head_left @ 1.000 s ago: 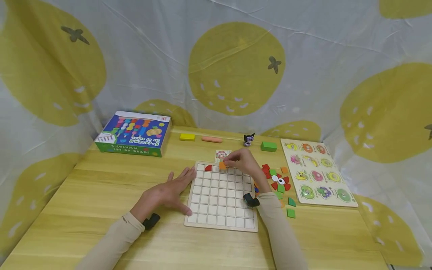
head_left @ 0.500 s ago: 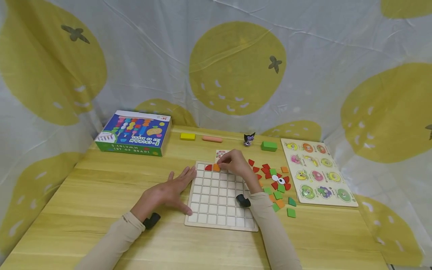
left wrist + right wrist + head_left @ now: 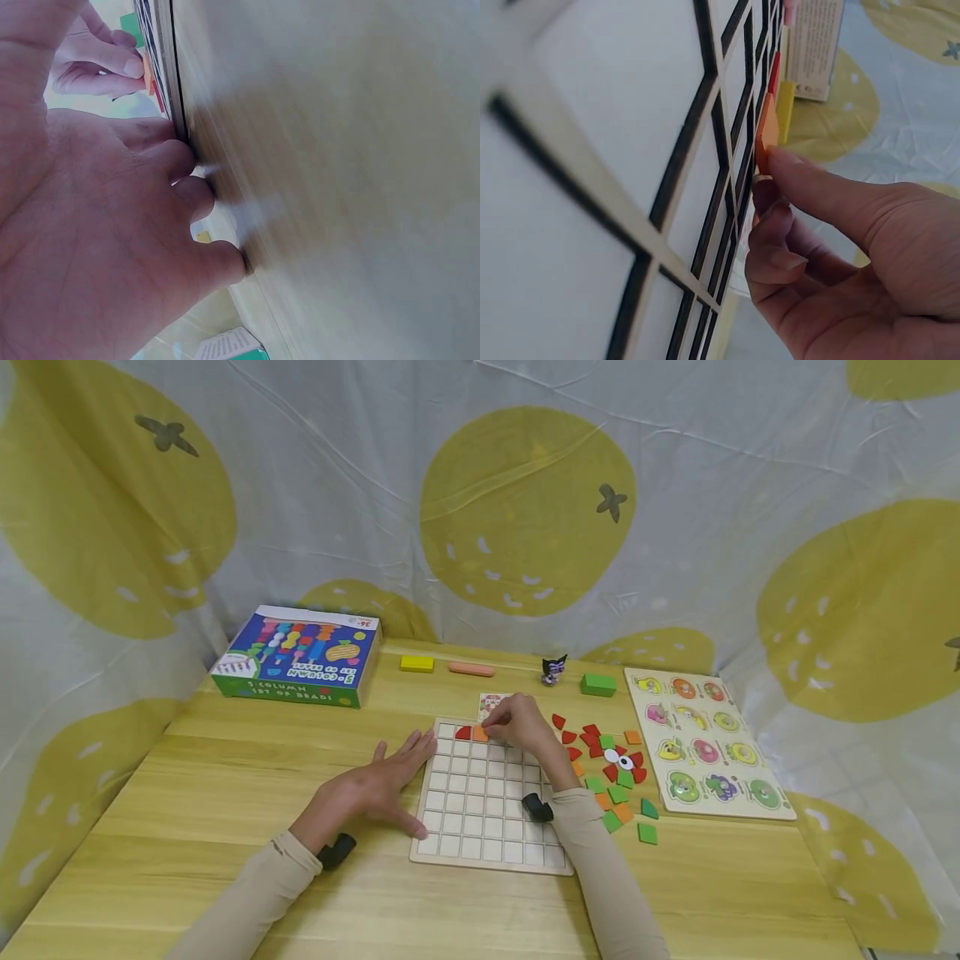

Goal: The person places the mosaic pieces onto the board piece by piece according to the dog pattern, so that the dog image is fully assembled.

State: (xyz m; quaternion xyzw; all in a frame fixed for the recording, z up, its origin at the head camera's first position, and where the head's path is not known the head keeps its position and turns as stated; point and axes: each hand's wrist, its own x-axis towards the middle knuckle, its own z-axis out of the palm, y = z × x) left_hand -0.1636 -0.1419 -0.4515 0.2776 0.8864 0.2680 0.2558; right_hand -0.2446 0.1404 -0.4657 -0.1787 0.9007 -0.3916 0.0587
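The right hand point(image 3: 521, 722) pinches an orange tile point(image 3: 480, 733) in the far row of the gridded board point(image 3: 474, 802), just right of a red tile point(image 3: 463, 732); roughly square, it shows no clear long axis, its sides running about with the grid lines. The left hand point(image 3: 375, 785) lies with fingers spread at the board's left edge, fingertips on the bench point(image 3: 180, 810). The right wrist view shows the curled fingers beneath the thumb, hidden from the head view, where the box point(image 3: 300, 656) reads "5 COLUMN SET OF BEADS".
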